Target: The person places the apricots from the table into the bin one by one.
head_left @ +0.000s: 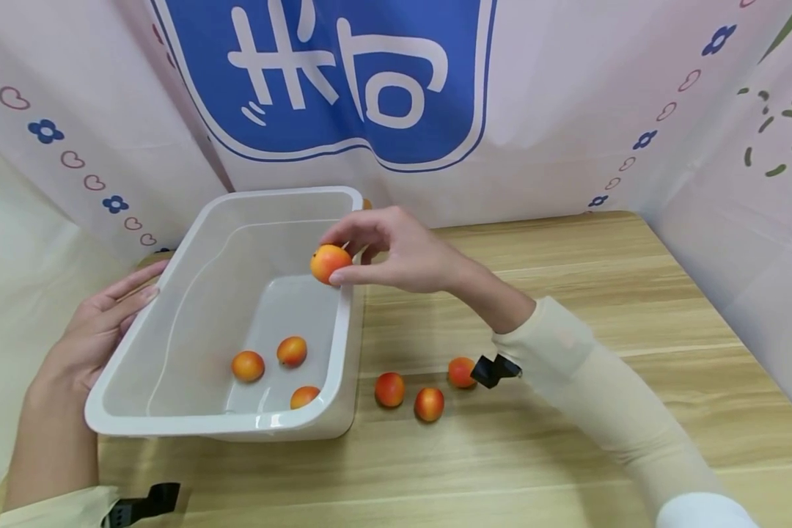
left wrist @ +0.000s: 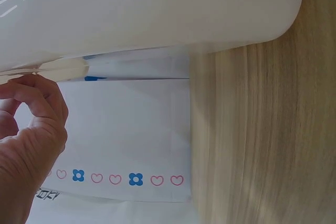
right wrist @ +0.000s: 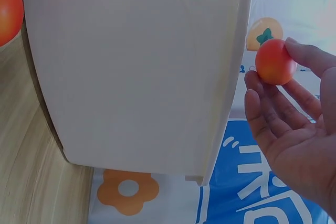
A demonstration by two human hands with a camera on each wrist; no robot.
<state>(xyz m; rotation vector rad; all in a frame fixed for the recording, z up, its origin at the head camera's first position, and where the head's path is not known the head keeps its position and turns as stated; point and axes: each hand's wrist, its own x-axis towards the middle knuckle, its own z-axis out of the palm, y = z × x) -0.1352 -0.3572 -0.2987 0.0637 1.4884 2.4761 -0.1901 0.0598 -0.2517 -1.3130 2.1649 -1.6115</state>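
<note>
A white plastic tub [head_left: 221, 424] stands on the wooden table, with several small orange-red fruits, such as one fruit [head_left: 248, 366], on its floor. My left hand [head_left: 95, 330] grips the tub's left rim; the left wrist view shows the curled fingers [left wrist: 44, 95] at the rim's underside. Over the right rim, my right hand [head_left: 396, 253] pinches another orange-red fruit [head_left: 330, 263] between thumb and fingertips. In the right wrist view this held fruit [right wrist: 275, 62] is beside the tub's upper edge, with the palm turned toward the camera.
Three loose fruits, among them a fruit [head_left: 389, 389] and a fruit [head_left: 429, 404], lie on the wooden table [head_left: 567, 455] right of the tub. A sliver of orange shows behind the tub's far right corner. Printed cloth [head_left: 541, 147] hangs along the table's back and sides.
</note>
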